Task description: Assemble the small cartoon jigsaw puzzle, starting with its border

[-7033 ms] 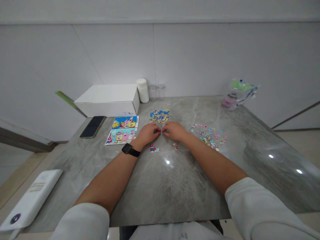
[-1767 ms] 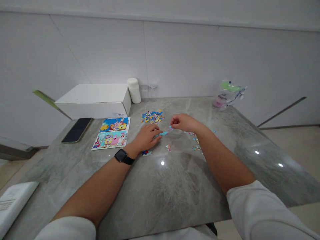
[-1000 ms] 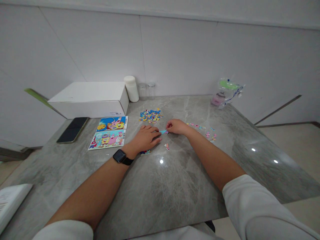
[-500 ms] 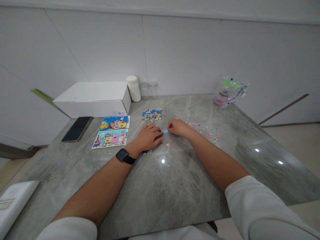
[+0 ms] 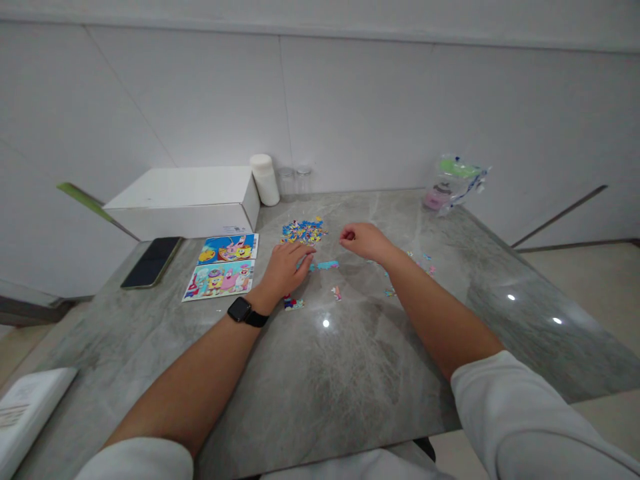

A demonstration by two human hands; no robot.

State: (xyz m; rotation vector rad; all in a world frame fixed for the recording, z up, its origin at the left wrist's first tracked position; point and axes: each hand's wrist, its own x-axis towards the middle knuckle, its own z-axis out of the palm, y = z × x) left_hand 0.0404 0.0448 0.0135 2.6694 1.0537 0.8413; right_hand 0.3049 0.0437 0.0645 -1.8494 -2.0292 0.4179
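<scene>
A light-blue strip of jigsaw puzzle pieces [image 5: 327, 265] lies flat on the grey table. My left hand [image 5: 286, 268], fingers loosely stretched, rests over the strip's left end and hides part of it. To the upper right of the strip, my right hand [image 5: 366, 241] hovers with its fingertips curled together; whatever may be in them is hidden. Behind my left fingers is a heap of mixed puzzle pieces [image 5: 304, 231]. A small dark red and blue piece cluster [image 5: 293, 303] sits below my left hand, and a pinkish piece [image 5: 337, 293] lies nearer me.
Two cartoon picture cards [image 5: 220, 280] and a phone [image 5: 153, 262] lie at left. A white box [image 5: 180, 190], a white bottle [image 5: 265, 180] and two clear glasses [image 5: 303, 183] line the wall. Loose pieces [image 5: 426, 257] lie beyond my right forearm; a plastic bag [image 5: 455, 183] stands back right.
My right hand has lifted off the strip's right end and moved up and away. My left hand has drawn slightly back left, so more of the light-blue strip shows.
</scene>
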